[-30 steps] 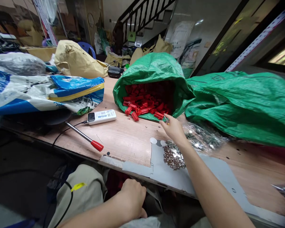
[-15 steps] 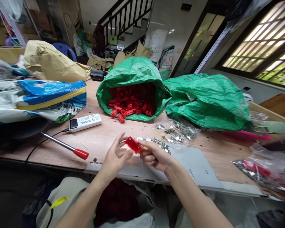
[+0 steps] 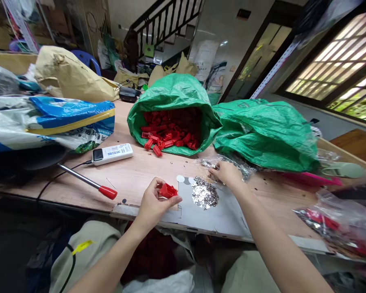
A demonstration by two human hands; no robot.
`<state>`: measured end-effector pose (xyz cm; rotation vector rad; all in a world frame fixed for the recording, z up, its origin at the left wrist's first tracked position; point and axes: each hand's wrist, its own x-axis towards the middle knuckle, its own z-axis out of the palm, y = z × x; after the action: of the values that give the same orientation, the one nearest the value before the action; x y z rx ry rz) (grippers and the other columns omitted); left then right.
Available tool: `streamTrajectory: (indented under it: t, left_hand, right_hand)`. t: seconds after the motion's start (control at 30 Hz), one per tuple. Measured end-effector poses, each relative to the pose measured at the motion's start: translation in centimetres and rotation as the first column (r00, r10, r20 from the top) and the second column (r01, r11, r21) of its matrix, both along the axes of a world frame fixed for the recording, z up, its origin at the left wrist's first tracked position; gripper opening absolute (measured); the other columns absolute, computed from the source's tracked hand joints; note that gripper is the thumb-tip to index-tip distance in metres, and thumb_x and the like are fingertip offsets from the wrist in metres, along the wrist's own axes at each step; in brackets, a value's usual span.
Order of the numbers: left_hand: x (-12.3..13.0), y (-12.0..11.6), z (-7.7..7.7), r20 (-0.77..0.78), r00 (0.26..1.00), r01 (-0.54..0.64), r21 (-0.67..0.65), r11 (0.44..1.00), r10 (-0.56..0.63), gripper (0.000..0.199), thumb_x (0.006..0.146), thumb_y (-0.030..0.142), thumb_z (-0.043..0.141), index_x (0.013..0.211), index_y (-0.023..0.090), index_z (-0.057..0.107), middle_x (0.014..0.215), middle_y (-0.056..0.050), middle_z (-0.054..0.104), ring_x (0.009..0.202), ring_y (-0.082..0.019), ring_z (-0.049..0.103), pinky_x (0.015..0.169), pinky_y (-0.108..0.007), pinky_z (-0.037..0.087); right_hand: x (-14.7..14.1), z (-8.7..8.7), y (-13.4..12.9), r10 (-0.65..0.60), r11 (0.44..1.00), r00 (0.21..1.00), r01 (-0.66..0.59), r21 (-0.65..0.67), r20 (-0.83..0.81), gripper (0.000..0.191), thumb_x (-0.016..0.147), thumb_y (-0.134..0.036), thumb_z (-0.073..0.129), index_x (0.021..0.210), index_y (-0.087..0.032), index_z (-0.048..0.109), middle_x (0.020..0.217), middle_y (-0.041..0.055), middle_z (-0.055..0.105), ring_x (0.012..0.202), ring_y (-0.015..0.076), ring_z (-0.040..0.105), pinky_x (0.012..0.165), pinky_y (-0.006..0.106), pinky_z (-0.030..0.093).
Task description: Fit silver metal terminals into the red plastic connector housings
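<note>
My left hand holds a red plastic part between thumb and fingers over the front of the table. My right hand is at the near edge of a clear plastic bag of small metal pieces, its fingertips pinched together; whatever they grip is too small to make out. Between the hands, a pile of flat shiny metal pieces lies on a grey sheet. White discs sit at the sheet's back edge.
An open green sack full of red parts lies behind the hands, beside another green sack. To the left are a white device with a cable and a red-tipped lever. A clear bag lies far right.
My right hand has left the red part and moved right and back to the bag of metal pieces. The red part stays in my left hand, and the metal pile is uncovered.
</note>
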<state>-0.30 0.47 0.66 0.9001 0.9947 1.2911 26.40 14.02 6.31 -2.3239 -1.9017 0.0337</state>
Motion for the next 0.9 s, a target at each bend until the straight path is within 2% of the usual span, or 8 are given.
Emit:
streamTrajectory:
  t: [0.13, 0.27, 0.37, 0.47, 0.7, 0.87, 0.9]
  left_hand:
    - [-0.2, -0.2, 0.1, -0.03, 0.999, 0.021, -0.029, 0.999, -0.021, 0.058, 0.065, 0.042, 0.089, 0.098, 0.021, 0.047, 0.081, -0.001, 0.074, 0.064, -0.013, 0.067, 0.063, -0.025, 0.055]
    - [-0.4, -0.2, 0.3, 0.013, 0.999, 0.032, -0.014, 0.999, -0.032, 0.057, 0.066, 0.044, 0.089, 0.098, 0.021, 0.048, 0.081, -0.001, 0.073, 0.066, -0.014, 0.067, 0.065, -0.026, 0.057]
    - [-0.5, -0.1, 0.4, 0.026, 0.999, 0.036, 0.007, 0.999, -0.036, 0.053, 0.071, 0.046, 0.085, 0.101, 0.02, 0.05, 0.081, 0.0, 0.071, 0.065, -0.013, 0.068, 0.063, -0.025, 0.057]
    - [-0.4, -0.1, 0.2, 0.041, 0.998, 0.05, 0.036, 0.998, -0.052, 0.05, 0.075, 0.046, 0.082, 0.104, 0.02, 0.052, 0.08, 0.002, 0.068, 0.064, -0.012, 0.067, 0.061, -0.023, 0.056]
    - [-0.1, -0.2, 0.1, 0.033, 0.997, 0.065, 0.103, 0.993, -0.069, 0.04, 0.083, 0.048, 0.075, 0.099, 0.018, 0.054, 0.09, -0.002, 0.068, 0.067, -0.01, 0.066, 0.059, -0.021, 0.055]
    - [0.0, -0.3, 0.1, 0.025, 0.997, 0.064, 0.116, 0.991, -0.068, 0.039, 0.084, 0.048, 0.075, 0.099, 0.018, 0.054, 0.085, 0.0, 0.066, 0.067, -0.01, 0.065, 0.059, -0.021, 0.054]
    - [0.0, -0.3, 0.0, 0.023, 0.997, 0.066, 0.118, 0.991, -0.069, 0.039, 0.084, 0.048, 0.074, 0.098, 0.018, 0.054, 0.085, 0.0, 0.065, 0.066, -0.01, 0.065, 0.059, -0.021, 0.054]
  right_hand:
    - [0.6, -0.7, 0.5, 0.053, 0.999, 0.998, -0.054, -0.009, -0.031, 0.02, 0.079, -0.027, 0.069, 0.063, -0.016, 0.071, 0.069, 0.0113, 0.069, 0.075, 0.0286, 0.066, 0.063, 0.03, 0.043]
    - [1.7, -0.7, 0.1, 0.114, 0.993, 0.98, -0.116, -0.008, -0.161, 0.029, 0.086, -0.039, 0.063, 0.087, -0.016, 0.08, 0.059, 0.0024, 0.064, 0.055, 0.0201, 0.058, 0.053, 0.027, 0.04]
    - [2.8, -0.8, 0.0, 0.097, 0.995, 0.976, -0.095, 0.023, -0.196, 0.033, 0.081, -0.037, 0.066, 0.098, -0.014, 0.08, 0.065, 0.0042, 0.068, 0.051, 0.019, 0.056, 0.051, 0.028, 0.04]
    - [3.7, -1.1, -0.2, 0.077, 0.995, 0.98, -0.063, 0.082, -0.183, 0.033, 0.075, -0.031, 0.067, 0.099, -0.012, 0.08, 0.071, 0.0078, 0.072, 0.059, 0.0226, 0.061, 0.056, 0.029, 0.042]
    - [3.2, -1.9, -0.2, 0.13, 0.987, 0.972, -0.109, 0.115, -0.194, 0.016, 0.073, -0.029, 0.069, 0.08, -0.019, 0.079, 0.075, 0.0068, 0.073, 0.069, 0.025, 0.064, 0.061, 0.029, 0.04]
    - [2.7, -2.3, 0.4, 0.153, 0.985, 0.952, -0.124, 0.124, -0.264, 0.003, 0.066, -0.022, 0.071, 0.066, -0.02, 0.073, 0.062, 0.0041, 0.066, 0.064, 0.0229, 0.058, 0.058, 0.029, 0.034]
    - [2.8, -2.3, 0.4, 0.147, 0.985, 0.946, -0.114, 0.128, -0.29, 0.005, 0.066, -0.024, 0.072, 0.063, -0.02, 0.071, 0.059, 0.0037, 0.064, 0.062, 0.022, 0.056, 0.057, 0.028, 0.033]
